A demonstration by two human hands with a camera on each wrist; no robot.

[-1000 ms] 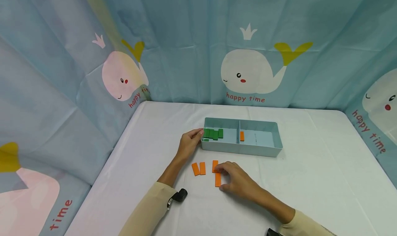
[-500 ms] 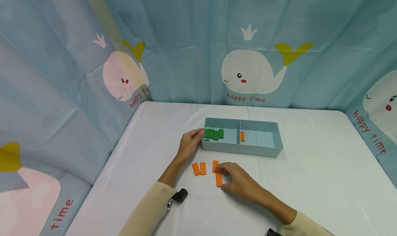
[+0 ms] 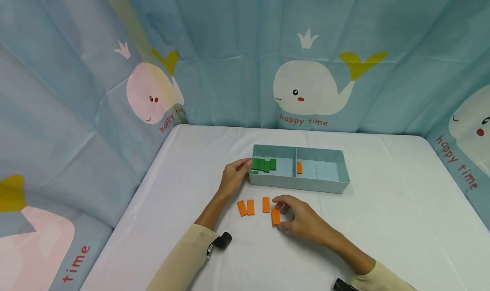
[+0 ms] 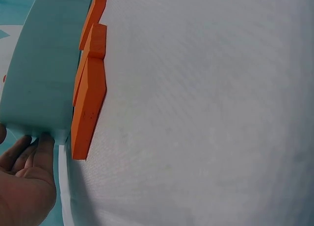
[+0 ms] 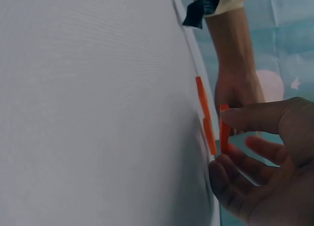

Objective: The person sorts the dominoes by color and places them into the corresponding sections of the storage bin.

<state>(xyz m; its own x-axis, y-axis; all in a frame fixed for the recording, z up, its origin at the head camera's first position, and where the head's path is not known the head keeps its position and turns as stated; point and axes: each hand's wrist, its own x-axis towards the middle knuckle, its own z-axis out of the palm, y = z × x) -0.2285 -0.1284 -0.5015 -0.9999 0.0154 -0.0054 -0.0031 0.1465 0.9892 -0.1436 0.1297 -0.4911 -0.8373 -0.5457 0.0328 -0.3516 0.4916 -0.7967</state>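
Observation:
My right hand (image 3: pixel 306 223) pinches an orange rectangular block (image 3: pixel 275 217) between thumb and fingertips, lifted off the cloth in the right wrist view. Three more flat orange blocks lie on the table: one block (image 3: pixel 266 205) just left of the fingers, and a slanted block (image 3: pixel 242 208) beside a straighter block (image 3: pixel 250 207) further left. My left hand (image 3: pixel 232 178) grips the left end of a blue-green divided box (image 3: pixel 298 184), fingertips at the rim; the left wrist view has its fingers (image 4: pixel 45 152) against the end wall.
Several green blocks (image 3: pixel 266 165) lie in the box's left compartment. One orange block (image 3: pixel 299 167) lies in the right compartment, against the divider (image 3: pixel 295 161). White cloth (image 3: pixel 383 223) covers the table, and a whale-print curtain (image 3: pixel 237 91) hangs behind and beside it.
My right hand has picked up the nearest orange block and moved it slightly right, away from the block above it. My left hand and the box have stayed put.

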